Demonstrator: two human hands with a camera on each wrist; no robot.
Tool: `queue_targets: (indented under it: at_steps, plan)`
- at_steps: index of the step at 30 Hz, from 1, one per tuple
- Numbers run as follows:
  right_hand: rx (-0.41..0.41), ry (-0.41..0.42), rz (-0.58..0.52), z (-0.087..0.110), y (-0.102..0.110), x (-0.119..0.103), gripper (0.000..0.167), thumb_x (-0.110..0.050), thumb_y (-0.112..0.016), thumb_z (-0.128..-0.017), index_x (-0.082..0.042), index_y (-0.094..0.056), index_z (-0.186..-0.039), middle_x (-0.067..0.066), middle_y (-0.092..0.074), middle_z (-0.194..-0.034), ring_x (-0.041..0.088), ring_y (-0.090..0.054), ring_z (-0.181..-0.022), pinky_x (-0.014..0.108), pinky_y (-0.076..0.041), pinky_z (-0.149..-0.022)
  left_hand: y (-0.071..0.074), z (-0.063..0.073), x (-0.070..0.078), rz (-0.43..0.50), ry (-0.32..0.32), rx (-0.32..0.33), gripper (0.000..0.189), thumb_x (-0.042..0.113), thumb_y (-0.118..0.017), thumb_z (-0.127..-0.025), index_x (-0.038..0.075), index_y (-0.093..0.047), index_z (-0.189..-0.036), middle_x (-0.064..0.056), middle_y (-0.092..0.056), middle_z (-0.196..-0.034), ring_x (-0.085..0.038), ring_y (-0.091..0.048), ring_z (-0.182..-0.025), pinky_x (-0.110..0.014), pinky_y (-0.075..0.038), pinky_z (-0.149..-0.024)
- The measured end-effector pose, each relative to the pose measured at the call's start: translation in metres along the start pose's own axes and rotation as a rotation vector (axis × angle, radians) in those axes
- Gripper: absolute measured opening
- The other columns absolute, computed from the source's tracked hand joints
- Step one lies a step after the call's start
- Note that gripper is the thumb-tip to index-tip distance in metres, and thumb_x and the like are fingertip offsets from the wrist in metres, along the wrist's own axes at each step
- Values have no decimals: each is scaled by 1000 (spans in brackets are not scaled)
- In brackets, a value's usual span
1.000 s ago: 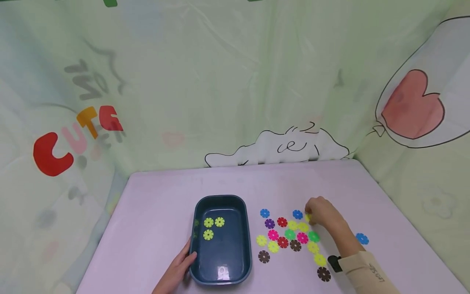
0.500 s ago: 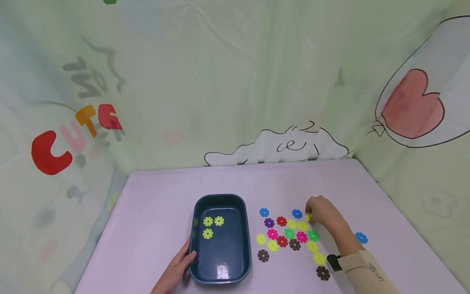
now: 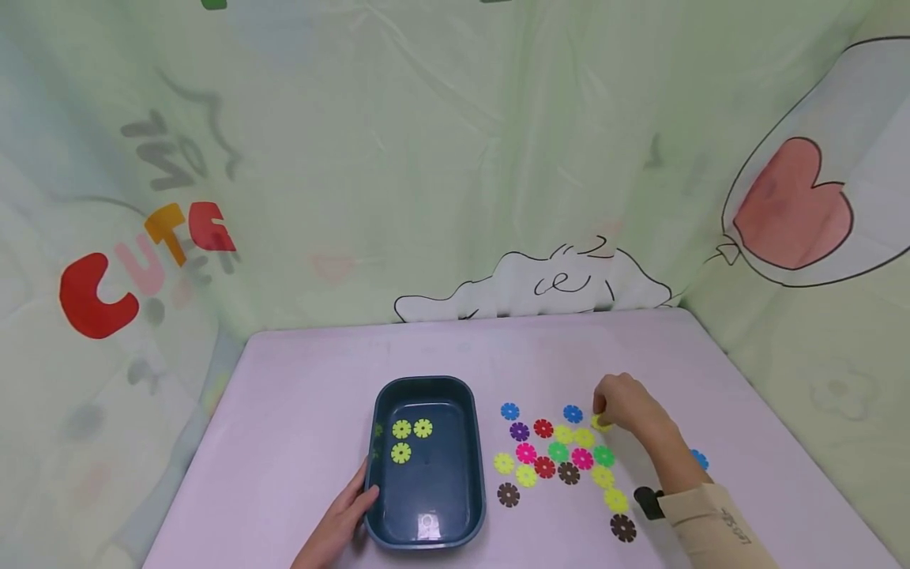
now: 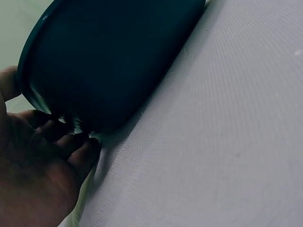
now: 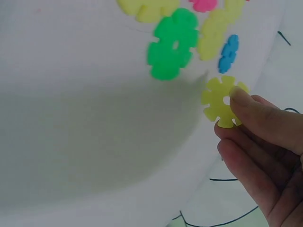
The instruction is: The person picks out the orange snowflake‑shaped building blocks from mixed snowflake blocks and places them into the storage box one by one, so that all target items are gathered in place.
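My left hand point(image 3: 340, 515) grips the near left side of a dark blue tray point(image 3: 434, 502), thumb at the rim and fingers against the outer wall. In the left wrist view the fingers point(image 4: 84, 152) bend under the tray's side. Inside the tray lie three yellow snowflake discs point(image 3: 401, 453). Out to the right, my right hand point(image 3: 631, 407) pinches a yellow snowflake disc point(image 5: 217, 98) between thumb and fingers. That disc appears raised off the table in the right wrist view. A green snowflake disc point(image 5: 173, 45) lies near it.
Between tray and right hand, several loose discs are spread out, among them a purple disc point(image 3: 520, 431), a red disc point(image 3: 544, 467) and a brown disc point(image 3: 623, 528). One blue disc point(image 3: 700, 459) lies apart, partly behind the right forearm. A printed curtain point(image 3: 455, 158) stands behind the table.
My right hand has risen slightly, and the yellow disc in its fingertips now shows more. The left hand and tray hold their place; the view shifts a little.
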State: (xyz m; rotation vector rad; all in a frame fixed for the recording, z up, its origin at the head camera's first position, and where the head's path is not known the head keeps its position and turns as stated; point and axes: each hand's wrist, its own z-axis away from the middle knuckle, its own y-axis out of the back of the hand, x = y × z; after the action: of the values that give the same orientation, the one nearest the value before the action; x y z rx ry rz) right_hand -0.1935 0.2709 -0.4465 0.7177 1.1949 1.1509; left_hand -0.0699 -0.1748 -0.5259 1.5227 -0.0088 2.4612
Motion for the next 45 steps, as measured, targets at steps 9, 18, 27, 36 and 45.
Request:
queue_targets:
  at_steps: [9,18,27,36,45]
  plan:
    - [83,92,52,5,32,-28,10,-4,-81,-75,-7,-71,-75,3,-66,-72,18,-53,-65,31,-50,-58,2,2,1,3,-1,10,83,60,-48,-94,16,-17,-156,-18,-9,-163,-46,-7,-148,-63,-24,-114]
    - [152,168,69,11,46,-56,10,-4,-81,-75,-8,-71,-73,1,-66,-70,16,-55,-64,31,-54,-61,1,0,1,-11,2,19,80,60,-46,-95,16,-18,-156,-17,-11,-163,-46,-9,-148,-62,-25,-115]
    - [126,185,65,10,44,-88,11,-5,-82,-75,-8,-71,-74,2,-66,-71,16,-56,-65,31,-56,-64,1,0,0,-8,-14,16,79,57,-46,-96,15,-18,-156,-18,-10,-163,-46,-9,-148,-62,-26,-115]
    - [117,275,44,2,36,-131,11,-6,-82,-75,-9,-72,-74,1,-67,-71,14,-56,-65,28,-56,-64,-2,-1,-1,0,-24,18,78,57,-48,-96,17,-19,-156,-16,-11,-163,-46,-8,-149,-64,-24,-115]
    - [130,354,45,1,37,-184,9,-8,-83,-75,-9,-74,-75,1,-68,-70,13,-57,-64,26,-56,-64,-3,-1,-1,-7,-31,8,77,56,-47,-96,18,-19,-156,-15,-11,-163,-46,-7,-148,-65,-24,-114]
